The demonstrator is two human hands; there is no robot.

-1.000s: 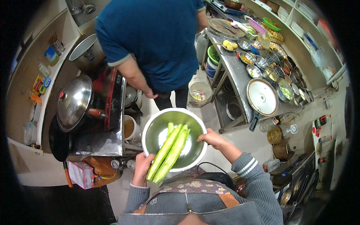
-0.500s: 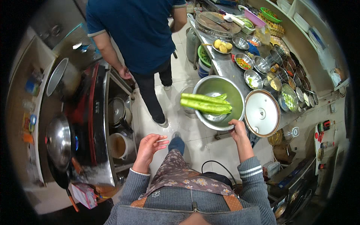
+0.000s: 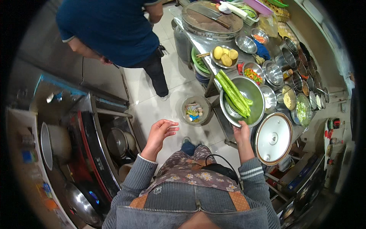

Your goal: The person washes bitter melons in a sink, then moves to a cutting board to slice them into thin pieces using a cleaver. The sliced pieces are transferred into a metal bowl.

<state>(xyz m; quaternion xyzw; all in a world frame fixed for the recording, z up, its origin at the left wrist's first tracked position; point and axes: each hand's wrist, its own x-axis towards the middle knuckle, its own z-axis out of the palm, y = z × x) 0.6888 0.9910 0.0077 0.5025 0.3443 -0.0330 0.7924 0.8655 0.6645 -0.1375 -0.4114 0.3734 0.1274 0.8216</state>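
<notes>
My right hand grips the near rim of a steel mixing bowl, fingers curled over its edge. Long, ridged green vegetables lie slanted in the bowl, their far ends poking out past the rim. The bowl is at the edge of the steel worktable, close to a white pot lid with a brown rim; whether it rests on the table I cannot tell. Over the floor to the left, my left hand is held up with its fingers loosely bent and apart, holding nothing.
A waste bin stands on the floor ahead. Potatoes fill a plate beside a round chopping board with a cleaver. Several ingredient bowls line the worktable. A person in blue stands far left; the stove is at left.
The bowl has moved right, nearer the worktable, and the vegetables in it now point away from me. The other person has shifted left. The waste bin shows more fully.
</notes>
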